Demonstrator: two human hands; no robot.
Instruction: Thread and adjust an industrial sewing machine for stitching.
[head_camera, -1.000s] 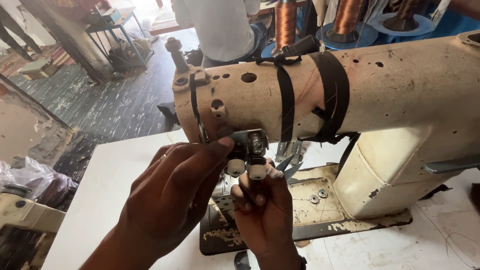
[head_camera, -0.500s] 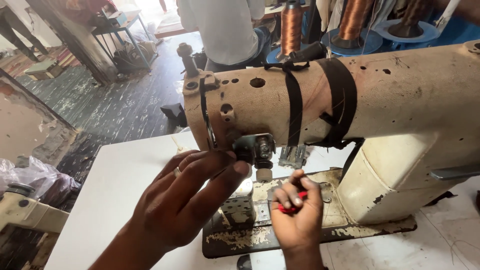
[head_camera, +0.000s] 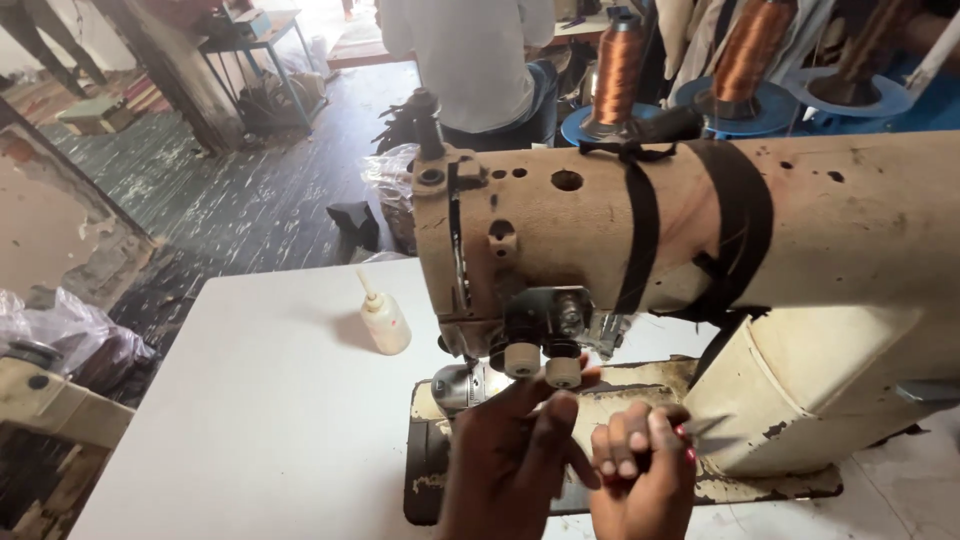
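Observation:
An old beige sewing machine (head_camera: 850, 230) stands on a white table (head_camera: 250, 420). Its head carries two cream round knobs (head_camera: 541, 365) below a dark metal fitting. My left hand (head_camera: 510, 455) reaches up from the bottom edge, fingers spread, with its fingertips just under the knobs; nothing shows in its grip. Beside it, my right hand (head_camera: 640, 470) is closed around a small red-handled tool (head_camera: 690, 432) whose metal tip points right, over the machine's worn bed plate (head_camera: 640, 385).
A small white squeeze bottle (head_camera: 383, 320) stands on the table left of the machine head. Copper-coloured thread spools (head_camera: 617, 65) on blue stands are behind the machine. A person in a white shirt (head_camera: 465, 55) stands at the back. A plastic bag (head_camera: 60, 335) lies at the left.
My left hand has dropped from covering the machine head to below the knobs, uncovering them. My right hand has shifted right and lower with the red tool. The view moved, showing the bottle.

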